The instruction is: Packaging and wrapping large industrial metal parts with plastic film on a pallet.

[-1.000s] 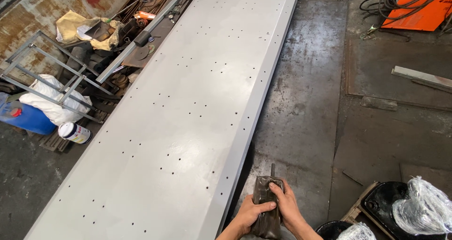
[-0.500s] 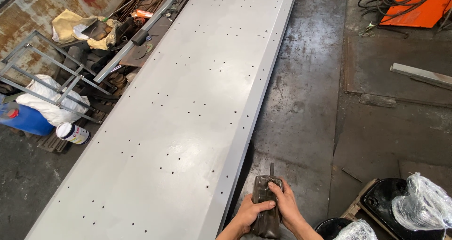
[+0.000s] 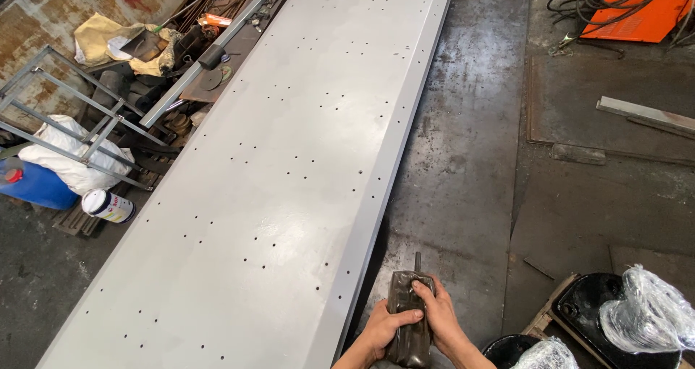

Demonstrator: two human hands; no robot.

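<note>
Dark grimy tool point(image 3: 410, 318), upright, hand-gripped

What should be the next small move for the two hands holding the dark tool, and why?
Probably bring the dark tool left toward the grey panel: both the left hand and right hand grip it, but it hangs beside the panel's edge, over the floor.

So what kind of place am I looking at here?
Most likely a metal fabrication or welding workshop. An orange welding machine with cables sits on the steel-plated floor, a long grey drilled metal panel fills the middle, and scrap steel frames lie to the side. Both hands grip a dark tool.
</note>
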